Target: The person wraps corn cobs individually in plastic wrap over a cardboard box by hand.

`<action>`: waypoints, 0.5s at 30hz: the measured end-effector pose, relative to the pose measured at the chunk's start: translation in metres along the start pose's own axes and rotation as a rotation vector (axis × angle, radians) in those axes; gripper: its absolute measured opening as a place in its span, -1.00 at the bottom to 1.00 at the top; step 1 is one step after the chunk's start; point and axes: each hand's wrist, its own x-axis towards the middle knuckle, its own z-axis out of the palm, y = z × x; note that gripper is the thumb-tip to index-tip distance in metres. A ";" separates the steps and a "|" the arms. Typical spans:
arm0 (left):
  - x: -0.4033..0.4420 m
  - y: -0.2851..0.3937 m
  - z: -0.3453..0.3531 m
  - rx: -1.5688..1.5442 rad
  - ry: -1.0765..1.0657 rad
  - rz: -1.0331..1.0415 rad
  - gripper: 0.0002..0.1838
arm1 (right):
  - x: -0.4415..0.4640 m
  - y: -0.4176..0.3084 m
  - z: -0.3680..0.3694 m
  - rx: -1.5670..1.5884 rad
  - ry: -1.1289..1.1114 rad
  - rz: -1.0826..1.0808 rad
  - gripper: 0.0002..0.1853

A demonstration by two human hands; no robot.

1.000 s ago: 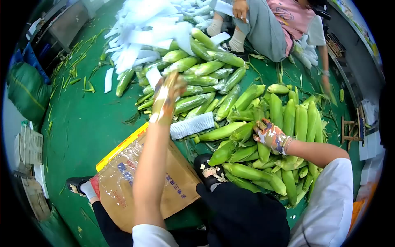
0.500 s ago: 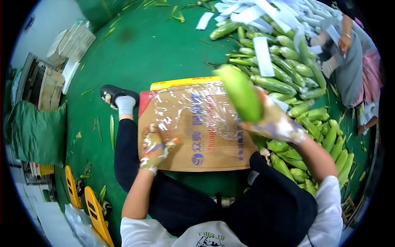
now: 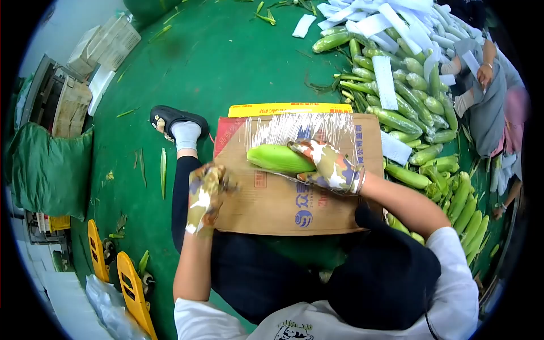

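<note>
My right hand [image 3: 328, 165], in a camouflage-patterned glove, grips a green ear of corn [image 3: 277, 157] by its right end. The ear lies crosswise over a flat cardboard box [image 3: 255, 209] on my lap, low on a sheet of clear plastic wrap [image 3: 283, 129]. That sheet is stretched and wrinkled between the ear and a yellow cling wrap box [image 3: 289, 109] at the far edge. My left hand [image 3: 205, 195], gloved alike, is over the cardboard's left edge, apart from the ear. Its fingers look bent but are smeared by motion, and I cannot see whether they hold anything.
Wrapped corn [image 3: 405, 99] is heaped at the upper right under white foam strips [image 3: 386, 82]. Unwrapped ears [image 3: 462, 209] lie right of my knee. Another person's hand [image 3: 485, 75] is at the far right. Yellow plastic pieces [image 3: 133, 292] and a green sack [image 3: 51, 173] stand left.
My right hand has brought the ear from above the cardboard's right side down onto the wrap. The wrap now looks pulled into creases. My left hand has lifted, its fingers more bent. The view has shifted.
</note>
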 end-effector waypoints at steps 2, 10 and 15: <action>0.030 -0.018 0.030 0.195 0.144 0.194 -0.79 | 0.007 0.004 -0.003 0.079 -0.111 0.061 -0.31; 0.053 -0.013 0.110 1.715 -0.489 0.423 -0.09 | -0.052 -0.025 -0.034 -0.264 0.123 0.329 -0.49; 0.067 -0.022 0.109 1.825 -0.537 0.392 -0.10 | -0.112 0.005 -0.043 -0.444 -0.118 0.504 -0.72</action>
